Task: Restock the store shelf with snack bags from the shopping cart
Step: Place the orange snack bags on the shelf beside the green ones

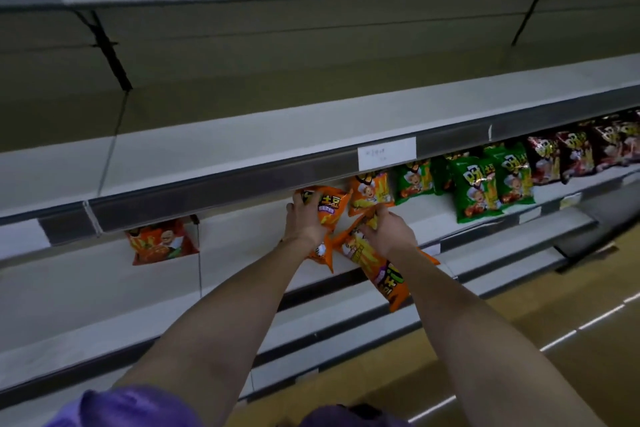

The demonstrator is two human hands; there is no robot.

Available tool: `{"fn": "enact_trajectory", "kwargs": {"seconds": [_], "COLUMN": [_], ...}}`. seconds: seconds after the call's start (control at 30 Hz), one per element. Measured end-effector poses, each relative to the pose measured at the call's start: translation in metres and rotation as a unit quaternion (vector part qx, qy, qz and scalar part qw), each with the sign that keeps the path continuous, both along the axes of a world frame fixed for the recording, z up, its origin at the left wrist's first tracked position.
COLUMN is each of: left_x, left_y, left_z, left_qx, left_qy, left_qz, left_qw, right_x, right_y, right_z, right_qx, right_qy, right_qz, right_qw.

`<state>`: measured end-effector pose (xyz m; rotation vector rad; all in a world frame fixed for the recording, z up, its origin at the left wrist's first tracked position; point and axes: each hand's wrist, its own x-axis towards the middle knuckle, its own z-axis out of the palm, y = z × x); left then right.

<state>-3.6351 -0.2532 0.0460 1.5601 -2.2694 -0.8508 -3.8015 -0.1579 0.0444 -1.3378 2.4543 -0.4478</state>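
The store shelf point(242, 246) ran wide behind both hands, its grey price rail point(207, 194) passing just above them. Right of the right grip stood a row of green bags point(481, 187) and, farther right, dark red bags point(575, 152). Far left of the left grip sat a lone red-orange bag point(161, 243). The left hand point(304, 222) clasped an orange snack bag point(329, 208) upright at the shelf. The right hand point(388, 232) pinched the top of a second orange bag point(381, 274), which hung tilted below that grip, over the shelf's front edge.

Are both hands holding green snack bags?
No, the left hand and the right hand each grip an orange snack bag, while the green bags stand on the shelf.
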Motion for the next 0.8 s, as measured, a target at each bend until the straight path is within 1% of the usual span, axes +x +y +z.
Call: {"fn": "enact_trajectory", "kwargs": {"seconds": [0.1, 0.2, 0.23, 0.3, 0.43, 0.5, 0.57, 0.6, 0.63, 0.67, 0.7, 0.73, 0.8], "left_x": [-0.007, -0.009, -0.012, -0.019, -0.044, -0.059, -0.077, -0.086, -0.096, -0.104, -0.111, -0.116, -0.12], "left_y": [-0.002, 0.004, 0.004, 0.0, 0.0, 0.004, 0.007, 0.008, 0.009, 0.011, 0.012, 0.014, 0.017], "left_z": [-0.006, -0.014, -0.015, -0.018, -0.017, -0.018, -0.018, -0.018, -0.02, -0.021, -0.023, -0.025, -0.028], "left_qx": [0.001, 0.02, 0.019, 0.013, 0.01, 0.025, 0.029, 0.03, 0.032, 0.035, 0.037, 0.037, 0.031], "left_qy": [0.005, -0.002, -0.005, -0.001, 0.024, 0.015, -0.005, -0.01, -0.01, -0.007, -0.004, -0.005, -0.006], "left_qz": [0.018, 0.059, 0.069, 0.094, 0.156, 0.165, 0.165, 0.171, 0.18, 0.191, 0.202, 0.213, 0.244], "left_qw": [1.0, 0.998, 0.997, 0.995, 0.987, 0.986, 0.986, 0.985, 0.983, 0.981, 0.979, 0.976, 0.969], "right_x": [-0.016, -0.027, -0.034, -0.047, -0.076, -0.089, -0.103, -0.109, -0.115, -0.119, -0.124, -0.128, -0.135], "right_y": [-0.007, -0.012, -0.016, -0.024, -0.048, -0.057, -0.064, -0.064, -0.063, -0.059, -0.057, -0.054, -0.053], "right_z": [-0.004, -0.006, -0.005, -0.003, 0.005, 0.007, -0.002, -0.006, -0.01, -0.013, -0.017, -0.016, -0.016], "right_qx": [-0.041, -0.052, -0.062, -0.093, -0.119, -0.101, -0.045, -0.018, 0.008, 0.036, 0.053, 0.051, 0.034], "right_qy": [-0.04, -0.01, -0.034, -0.12, -0.212, -0.282, -0.361, -0.346, -0.285, -0.173, -0.056, 0.041, 0.168], "right_qz": [-0.06, -0.108, -0.13, -0.166, -0.19, -0.163, -0.109, -0.065, -0.016, 0.032, 0.085, 0.14, 0.24], "right_qw": [0.997, 0.993, 0.989, 0.974, 0.951, 0.94, 0.925, 0.936, 0.958, 0.984, 0.993, 0.988, 0.955]}}
